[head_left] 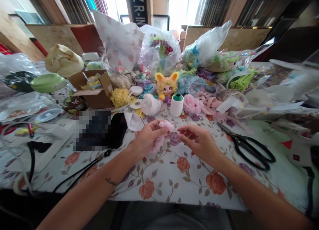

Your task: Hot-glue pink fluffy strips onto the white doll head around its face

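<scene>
The left hand (149, 137) had its grip clamped on pink fluff (166, 125). The right hand's (198, 140) grip stood apart, near it, above the table (164, 187)

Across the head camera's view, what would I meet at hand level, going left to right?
White power strip, black phone, left hand pinching fluffy pink material, right hand, black-handled scissors, white glue gun with red trigger.

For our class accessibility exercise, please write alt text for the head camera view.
Left hand holds a fluffy pink strip above a flowered tablecloth, the right hand close beside it. Behind them are a white cone with a green top and a yellow doll with long ears; black-handled scissors lie to the right.
</scene>
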Motion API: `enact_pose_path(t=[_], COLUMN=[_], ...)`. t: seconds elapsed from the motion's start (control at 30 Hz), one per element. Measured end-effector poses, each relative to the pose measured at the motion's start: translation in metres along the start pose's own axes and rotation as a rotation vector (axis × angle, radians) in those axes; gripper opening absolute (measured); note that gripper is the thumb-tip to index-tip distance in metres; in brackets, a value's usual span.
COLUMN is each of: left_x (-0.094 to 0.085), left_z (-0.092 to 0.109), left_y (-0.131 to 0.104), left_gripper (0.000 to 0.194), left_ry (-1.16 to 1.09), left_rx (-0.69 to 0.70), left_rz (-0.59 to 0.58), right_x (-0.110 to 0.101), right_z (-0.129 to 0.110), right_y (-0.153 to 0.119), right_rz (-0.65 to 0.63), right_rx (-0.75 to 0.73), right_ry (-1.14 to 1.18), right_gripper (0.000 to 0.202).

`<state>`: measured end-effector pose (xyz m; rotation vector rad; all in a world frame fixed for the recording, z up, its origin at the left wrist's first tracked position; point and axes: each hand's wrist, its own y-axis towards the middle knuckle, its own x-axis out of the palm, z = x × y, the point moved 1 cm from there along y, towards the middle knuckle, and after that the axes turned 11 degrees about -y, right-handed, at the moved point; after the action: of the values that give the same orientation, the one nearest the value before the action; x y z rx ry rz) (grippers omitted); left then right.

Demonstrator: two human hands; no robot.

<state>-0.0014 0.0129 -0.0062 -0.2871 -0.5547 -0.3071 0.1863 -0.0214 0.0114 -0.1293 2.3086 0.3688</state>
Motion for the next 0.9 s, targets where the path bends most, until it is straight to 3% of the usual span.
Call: enact_pose_path(t=[0.17, 0.33, 0.4, 0.5, 0.6, 0.67, 0.77, 0.83, 0.9], left_x=[-0.001, 0.004, 0.005, 0.003, 0.001, 0.0, 0.003, 0.006, 0.01], left_z=[-0.002, -0.001, -0.001, -0.001, 0.002, 0.006, 0.008, 0.005, -0.001], left_y=[-0.002, -0.005, -0.005, -0.004, -0.005, -0.006, -0.009, -0.013, -0.016], left_gripper=[0.036, 0.04, 0.041, 0.045, 0.049, 0.048, 0.033, 0.023, 0.021], left_ry=[0.211, 0.401, 0.437, 0.505, 0.683, 0.873, 1.081, 1.148, 1.198], left_rx=[0.037, 0.037, 0.028, -0.006, 0.026, 0.2, 0.654, 0.948, 1.12], left_rz=[-0.03, -0.084, -0.091, -0.076, -0.072, -0.009, 0.086, 0.012, -0.139], right_x=[0.008, 0.014, 0.015, 0.011, 0.004, 0.001, 0.003, 0.009, 0.016], right_z=[-0.007, -0.003, 0.003, 0.015, 0.028, 0.031, 0.026, 0.019, 0.012], right_y=[0.011, 0.013, 0.014, 0.016, 0.016, 0.016, 0.012, 0.008, 0.004], right_rz=[0.16, 0.13, 0.11, 0.115, 0.159, 0.16, 0.047, -0.082, -0.194], right_rx=[-0.192, -0.196, -0.121, 0.104, 0.285, 0.352, 0.437, 0.478, 0.483], right_ry=[-0.189, -0.167, -0.038, 0.193, 0.449, 0.627, 0.835, 0.949, 1.046], right_gripper=[0.023, 0.017, 0.014, 0.016, 0.02, 0.02, 0.021, 0.022, 0.022])
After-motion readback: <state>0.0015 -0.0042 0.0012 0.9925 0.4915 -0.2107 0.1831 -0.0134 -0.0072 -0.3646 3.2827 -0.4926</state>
